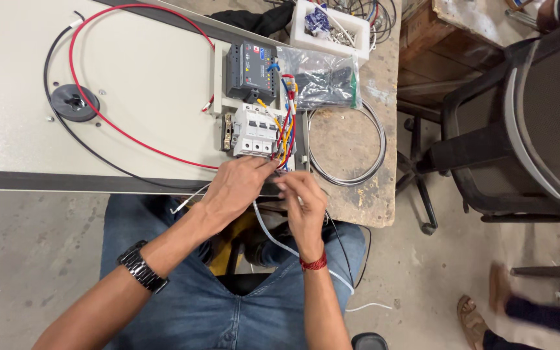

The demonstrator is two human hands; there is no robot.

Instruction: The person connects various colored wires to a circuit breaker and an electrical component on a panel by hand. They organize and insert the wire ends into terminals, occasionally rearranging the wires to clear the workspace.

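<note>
We see a red wire looping across the grey panel. Our left hand pinches thin wires just below the white breaker; our right hand, fingers pressed together, pinches a white wire. A plastic bag lies beyond.

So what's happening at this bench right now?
A seated person works with both bare hands on a bundle of coloured wires below a white breaker block mounted on a pale panel. The left hand pinches the wire ends; the right hand is beside it, fingers on the same wires. A dark control module sits above the block.
</note>
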